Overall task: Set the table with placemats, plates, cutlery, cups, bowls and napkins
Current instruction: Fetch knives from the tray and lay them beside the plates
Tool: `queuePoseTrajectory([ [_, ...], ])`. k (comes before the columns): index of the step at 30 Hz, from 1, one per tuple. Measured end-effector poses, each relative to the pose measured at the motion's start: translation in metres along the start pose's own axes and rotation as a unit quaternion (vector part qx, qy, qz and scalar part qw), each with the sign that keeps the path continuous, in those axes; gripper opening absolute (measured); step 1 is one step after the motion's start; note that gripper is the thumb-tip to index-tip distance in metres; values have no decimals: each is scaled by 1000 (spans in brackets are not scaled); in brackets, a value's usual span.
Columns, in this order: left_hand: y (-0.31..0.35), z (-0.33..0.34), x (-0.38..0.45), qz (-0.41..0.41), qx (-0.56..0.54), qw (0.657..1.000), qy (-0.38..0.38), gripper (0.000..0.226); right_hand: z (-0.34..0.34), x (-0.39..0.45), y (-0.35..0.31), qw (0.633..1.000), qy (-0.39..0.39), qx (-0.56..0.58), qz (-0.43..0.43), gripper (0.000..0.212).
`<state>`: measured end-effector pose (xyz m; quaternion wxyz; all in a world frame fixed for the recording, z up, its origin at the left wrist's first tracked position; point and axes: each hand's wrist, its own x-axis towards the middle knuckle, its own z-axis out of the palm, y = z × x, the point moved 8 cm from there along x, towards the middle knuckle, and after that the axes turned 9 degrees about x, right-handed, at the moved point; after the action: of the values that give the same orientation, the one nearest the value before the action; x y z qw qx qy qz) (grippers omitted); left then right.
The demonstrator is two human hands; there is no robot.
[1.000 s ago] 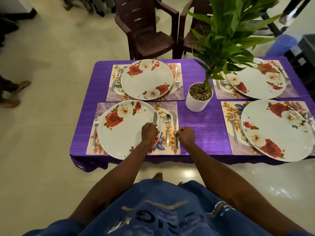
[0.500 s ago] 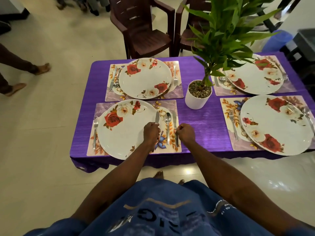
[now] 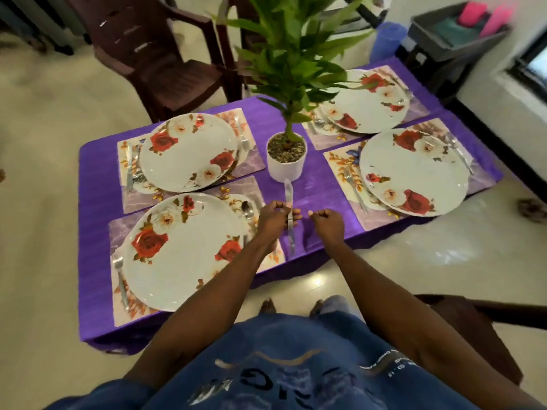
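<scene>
My left hand (image 3: 273, 221) grips a table knife (image 3: 288, 190) by its middle. The blade points away from me, above the purple tablecloth (image 3: 97, 184), just right of the near left placemat (image 3: 118, 232). On that placemat lie a floral plate (image 3: 183, 253), a fork (image 3: 120, 273) on its left and a spoon (image 3: 247, 208) on its right. My right hand (image 3: 327, 221) hovers beside the knife with curled fingers and holds nothing. Three other placemats carry floral plates (image 3: 189, 152) (image 3: 414, 170) (image 3: 370, 108) with cutlery.
A potted plant in a white pot (image 3: 285, 164) stands mid-table, just beyond the knife tip. Brown plastic chairs (image 3: 154, 54) stand at the far side. A grey bin (image 3: 453, 34) holding pink and green items sits at the far right. Another chair (image 3: 479, 315) is near my right arm.
My left hand has lifted the knife off the near left placemat and carried it right, over the bare cloth. My right hand has moved right, off the placemat. The view has tilted.
</scene>
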<state>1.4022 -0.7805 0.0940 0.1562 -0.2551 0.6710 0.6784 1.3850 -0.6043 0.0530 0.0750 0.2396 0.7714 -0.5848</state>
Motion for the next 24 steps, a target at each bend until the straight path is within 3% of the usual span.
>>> queuePoseTrajectory([
  [9, 32, 140, 28, 34, 92, 995, -32, 6, -112, 38, 0, 980, 28, 180, 84, 21],
  [14, 59, 256, 35, 47, 137, 989, -30, 9, -203, 79, -1, 966, 18, 243, 87, 31],
  [18, 71, 341, 42, 74, 169, 982, -31, 15, -281, 113, 2, 968, 29, 232, 93, 30],
  [24, 78, 410, 47, 60, 176, 983, -15, 16, -347, 149, -1, 978, -30, 191, 75, 18],
])
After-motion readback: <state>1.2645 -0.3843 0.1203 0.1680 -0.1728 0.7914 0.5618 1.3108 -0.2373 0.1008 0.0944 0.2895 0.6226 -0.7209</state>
